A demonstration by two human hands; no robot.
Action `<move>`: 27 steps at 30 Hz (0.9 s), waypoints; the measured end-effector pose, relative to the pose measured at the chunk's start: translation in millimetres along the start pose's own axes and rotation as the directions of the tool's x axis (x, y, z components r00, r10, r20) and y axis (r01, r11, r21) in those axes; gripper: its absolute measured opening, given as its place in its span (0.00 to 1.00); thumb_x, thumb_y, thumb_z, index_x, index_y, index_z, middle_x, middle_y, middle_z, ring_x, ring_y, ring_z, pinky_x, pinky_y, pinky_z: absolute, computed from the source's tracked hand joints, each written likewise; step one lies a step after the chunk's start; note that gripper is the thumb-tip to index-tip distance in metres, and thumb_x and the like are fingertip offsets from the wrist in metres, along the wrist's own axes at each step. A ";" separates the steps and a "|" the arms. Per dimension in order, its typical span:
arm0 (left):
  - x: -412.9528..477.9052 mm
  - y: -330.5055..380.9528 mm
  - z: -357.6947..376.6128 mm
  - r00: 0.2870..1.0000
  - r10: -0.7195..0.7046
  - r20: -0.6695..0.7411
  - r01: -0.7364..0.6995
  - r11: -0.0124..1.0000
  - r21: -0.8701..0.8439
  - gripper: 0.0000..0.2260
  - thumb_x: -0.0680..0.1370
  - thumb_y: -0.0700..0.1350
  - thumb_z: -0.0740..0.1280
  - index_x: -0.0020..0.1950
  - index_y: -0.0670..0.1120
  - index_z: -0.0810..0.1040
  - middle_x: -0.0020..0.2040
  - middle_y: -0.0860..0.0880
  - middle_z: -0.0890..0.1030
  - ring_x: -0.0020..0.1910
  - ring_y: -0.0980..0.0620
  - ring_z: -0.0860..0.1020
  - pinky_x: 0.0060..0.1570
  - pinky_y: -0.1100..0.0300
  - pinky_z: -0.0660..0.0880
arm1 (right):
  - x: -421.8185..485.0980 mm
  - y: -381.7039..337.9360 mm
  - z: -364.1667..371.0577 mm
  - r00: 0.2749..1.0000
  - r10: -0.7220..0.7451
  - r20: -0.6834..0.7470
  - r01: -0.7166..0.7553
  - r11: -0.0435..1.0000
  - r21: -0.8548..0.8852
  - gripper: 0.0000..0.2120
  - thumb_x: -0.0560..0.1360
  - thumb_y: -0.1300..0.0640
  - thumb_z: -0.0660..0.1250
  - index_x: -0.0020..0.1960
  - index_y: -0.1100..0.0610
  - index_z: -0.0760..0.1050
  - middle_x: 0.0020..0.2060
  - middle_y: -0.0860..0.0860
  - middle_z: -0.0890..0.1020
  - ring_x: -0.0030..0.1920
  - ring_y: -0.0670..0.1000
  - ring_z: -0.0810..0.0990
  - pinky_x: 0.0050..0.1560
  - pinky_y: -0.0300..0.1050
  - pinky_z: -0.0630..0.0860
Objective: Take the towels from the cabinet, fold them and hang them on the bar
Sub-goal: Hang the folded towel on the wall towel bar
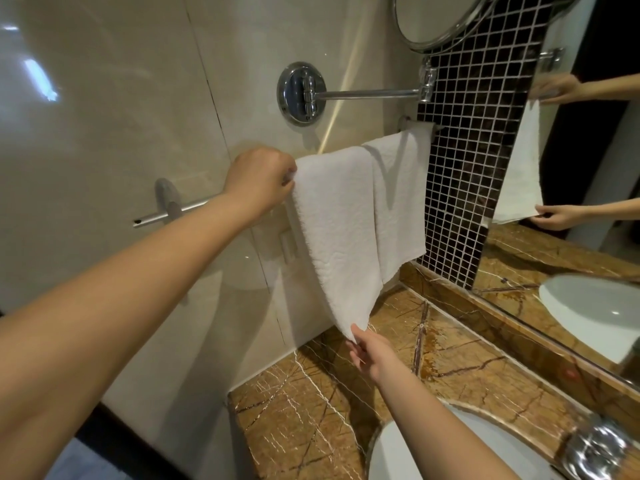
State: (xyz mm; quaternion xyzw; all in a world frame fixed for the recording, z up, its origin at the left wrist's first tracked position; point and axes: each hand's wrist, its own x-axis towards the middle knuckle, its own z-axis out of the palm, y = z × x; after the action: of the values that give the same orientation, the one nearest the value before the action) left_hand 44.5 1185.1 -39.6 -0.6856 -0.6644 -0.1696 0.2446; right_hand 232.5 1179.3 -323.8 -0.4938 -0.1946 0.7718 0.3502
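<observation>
Hanging over the slim silver metal towel bar point(188, 206) on the glossy cream wall, the nearer white textured towel point(336, 223) is filling the middle of the head view. Its long axis is running down from the bar toward the brown veined marble desk point(346, 403). The left hand point(259, 178) is gripping the towel's upper left edge right at the bar, fingers curled round the cloth. The right hand point(369, 351) is pinching the lowest corner and holding it out from the wall, so the hands are working well apart, one at each end of the towel's length. A second white towel point(398, 188) is hanging just beside it on the right, with the nearer towel overlapping its edge. Bare bar is showing only to the left of the left hand, so any evening-out is probably going that way. To the right, the dark mosaic tile strip point(460, 168) is closing off the bar's far end, and a chrome swing arm point(367, 95) is crossing above. The pinched corner is hovering just above the desk, near the white basin point(408, 455).
</observation>
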 end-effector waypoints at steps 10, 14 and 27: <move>-10.8 4.2 -12.9 0.983 -0.065 0.170 0.063 0.998 0.022 0.19 0.74 0.51 0.65 0.64 0.50 0.74 0.59 0.45 0.78 0.59 0.41 0.74 0.55 0.50 0.71 | -34.7 -44.9 1.0 0.969 -0.240 -0.050 0.150 0.741 -0.655 0.11 0.78 0.58 0.65 0.55 0.65 0.76 0.38 0.53 0.78 0.31 0.47 0.72 0.29 0.37 0.68; -22.8 9.5 -23.4 0.975 -0.080 0.207 0.075 0.997 0.032 0.20 0.75 0.54 0.64 0.66 0.52 0.73 0.62 0.46 0.76 0.62 0.43 0.73 0.56 0.52 0.70 | -66.8 -84.4 12.7 0.855 -0.507 0.113 0.268 0.244 -0.932 0.10 0.78 0.52 0.64 0.51 0.58 0.77 0.42 0.49 0.80 0.38 0.47 0.77 0.39 0.42 0.77; -39.2 0.9 -113.1 0.993 -0.061 0.100 0.063 0.998 -0.011 0.21 0.77 0.60 0.59 0.67 0.52 0.71 0.65 0.48 0.75 0.64 0.45 0.72 0.58 0.52 0.70 | -211.0 -193.7 119.7 0.394 -0.727 0.563 0.190 -0.535 -0.823 0.16 0.78 0.47 0.59 0.56 0.57 0.76 0.52 0.54 0.81 0.52 0.56 0.79 0.49 0.51 0.77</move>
State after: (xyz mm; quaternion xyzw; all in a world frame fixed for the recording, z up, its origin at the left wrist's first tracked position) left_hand 53.5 1089.2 31.6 -0.6739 -0.6955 -0.1474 0.2012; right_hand 248.8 1161.6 -14.2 -0.5124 -0.8210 -0.0699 0.2420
